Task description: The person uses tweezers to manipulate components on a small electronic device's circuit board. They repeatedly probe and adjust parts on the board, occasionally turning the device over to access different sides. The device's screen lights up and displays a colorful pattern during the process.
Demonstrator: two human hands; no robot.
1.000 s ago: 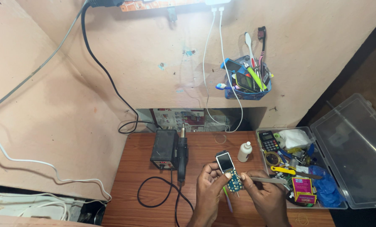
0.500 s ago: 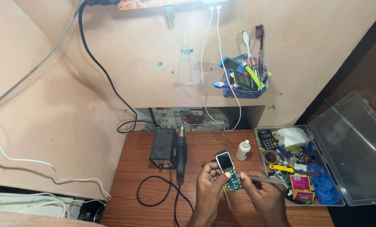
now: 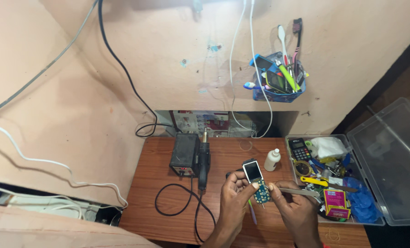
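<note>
Both hands [image 3: 264, 202] partly hide phone board [image 3: 255, 181].

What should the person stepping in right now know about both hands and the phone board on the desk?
Left hand: holds the opened small phone above the wooden desk, screen up, circuit board exposed.
Right hand: grips metal tweezers, its fingertips at the board's edge.
Nearby: hot-air station with its handpiece parked alongside, white bottle, open parts box at right.
Done: the phone's board is bared. Left: the board work is unfinished, and the phone is not closed up.
</note>
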